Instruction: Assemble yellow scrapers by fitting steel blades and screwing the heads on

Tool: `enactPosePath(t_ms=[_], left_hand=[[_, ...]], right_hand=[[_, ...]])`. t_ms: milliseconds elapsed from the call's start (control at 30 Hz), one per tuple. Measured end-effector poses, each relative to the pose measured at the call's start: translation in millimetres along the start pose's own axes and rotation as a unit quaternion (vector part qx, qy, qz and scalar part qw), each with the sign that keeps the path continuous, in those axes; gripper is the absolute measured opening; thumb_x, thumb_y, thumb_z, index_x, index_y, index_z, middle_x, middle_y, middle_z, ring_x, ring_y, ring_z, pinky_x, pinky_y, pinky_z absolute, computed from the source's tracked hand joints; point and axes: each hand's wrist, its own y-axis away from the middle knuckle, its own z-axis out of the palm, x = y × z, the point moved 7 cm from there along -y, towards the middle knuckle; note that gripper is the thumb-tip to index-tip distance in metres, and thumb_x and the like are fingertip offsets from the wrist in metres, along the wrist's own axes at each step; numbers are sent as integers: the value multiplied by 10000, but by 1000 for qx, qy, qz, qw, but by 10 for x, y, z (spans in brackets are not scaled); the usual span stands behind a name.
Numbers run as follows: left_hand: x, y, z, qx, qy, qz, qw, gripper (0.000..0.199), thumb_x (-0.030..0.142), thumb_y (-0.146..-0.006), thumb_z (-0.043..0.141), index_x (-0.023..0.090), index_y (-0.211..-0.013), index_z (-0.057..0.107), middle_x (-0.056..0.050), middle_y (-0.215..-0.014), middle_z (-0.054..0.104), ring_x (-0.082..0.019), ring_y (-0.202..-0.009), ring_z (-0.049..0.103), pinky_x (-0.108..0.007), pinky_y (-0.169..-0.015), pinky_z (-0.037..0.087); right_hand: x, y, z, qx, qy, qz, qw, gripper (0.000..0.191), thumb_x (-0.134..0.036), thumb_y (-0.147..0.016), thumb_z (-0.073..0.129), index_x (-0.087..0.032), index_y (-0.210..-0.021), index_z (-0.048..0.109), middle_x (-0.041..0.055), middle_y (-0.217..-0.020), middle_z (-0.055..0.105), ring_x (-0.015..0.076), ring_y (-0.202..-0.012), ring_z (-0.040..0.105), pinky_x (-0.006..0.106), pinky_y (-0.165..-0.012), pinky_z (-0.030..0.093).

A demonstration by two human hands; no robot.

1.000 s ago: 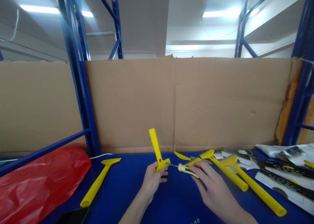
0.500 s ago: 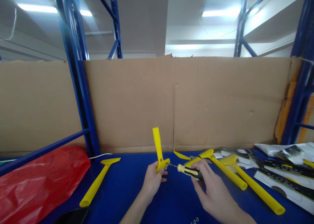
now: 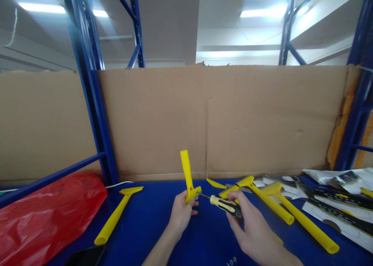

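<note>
My left hand is closed round the head of a yellow scraper, whose tube-shaped handle points up and away from me. In my right hand is a screwdriver with a cream and black handle, gripped between thumb and fingers. Its shaft points left, and the tip meets the scraper's head near a screw hole; whether it sits in a screw is too small to tell. The fingertips of my left hand show behind the head.
Another yellow scraper lies at the left by a red plastic bag and a dark phone. More yellow scrapers and black-and-white packages lie at the right. Small nuts rest near the front edge. Cardboard stands behind.
The screwdriver's handle has turned slightly in my right hand, and its fingers have shifted a little. My left hand keeps the scraper in nearly the same place.
</note>
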Motion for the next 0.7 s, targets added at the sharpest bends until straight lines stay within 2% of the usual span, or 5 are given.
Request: enactPosePath(t_ms=[167,267,400,600,700], left_hand=[[28,22,15,-1,-12,11,1000,291,137,-701,686,105,-988,646,-108,-932,669,-172,-748,636,-203,-505,485],[37,31,24,1,-27,9,1000,267,85,-739,621,93,-1005,632,-108,-927,663,-162,-742,630,-194,-502,486],[14,16,2,18,-11,-6,1000,275,71,-721,646,103,-993,629,-103,-927,664,-144,-705,624,-183,-496,474],[4,-1,-14,19,9,-8,1000,264,78,-706,669,108,-966,638,-111,-947,662,-155,-711,634,-193,-484,477],[12,6,1,9,-6,3,1000,284,87,-705,664,101,-988,637,-117,-963,663,-164,-722,637,-194,-474,474]], right_hand=[[80,-15,46,-5,9,46,999,160,-301,-930,316,-252,-945,467,2,-664,653,194,-538,650,279,-505,470],[75,-1,12,23,18,51,998,137,-315,-893,384,-244,-995,441,41,-812,650,213,-696,679,306,-587,514],[1,30,-24,43,24,17,999,308,-200,-763,467,-228,-1060,391,87,-974,595,223,-822,670,312,-624,539],[111,28,67,21,-27,55,998,129,-291,-890,387,-255,-1010,417,4,-695,638,205,-595,662,290,-516,505],[200,19,65,44,-41,86,995,194,-344,-935,300,-259,-1050,431,-5,-656,634,208,-585,667,287,-507,503]])
